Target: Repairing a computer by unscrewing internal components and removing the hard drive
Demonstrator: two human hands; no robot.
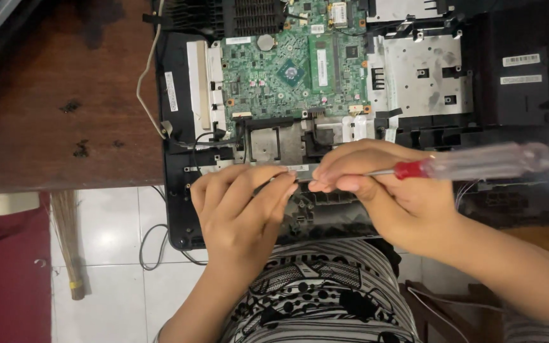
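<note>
dark brown wooden table [46, 114], scuffed and stained, seen from above; white tiled floor [115, 216] below its near edge.

- far left, on the floor: red mat [1, 273], and just beside it a straw broom [68, 235] lying along the tiles.
- thin pale cable [144, 82] running down the table beside the casing's left edge; a dark cable [150, 244] loops on the floor beneath.
- opened black laptop casing [516, 127], overhanging the table's near edge above the person's lap. held within it: green circuit board [287, 70] in the upper middle, black finned heatsink [236, 16] at the top, bare silver metal plate [424, 76] to the board's right, white labels on the black panel at far right.
- left hand [239, 206]: fingers curled narrow, tips pinching a small slim metal part [297, 168] at the casing's near middle, touching the right hand's fingertips.
- right hand [382, 190]: closed round the shaft of a screwdriver [478, 163] with red collar and clear handle, lying level, handle pointing right, tip hidden among the fingers.
- black-and-white patterned garment [312, 298] below, in the lap.
</note>
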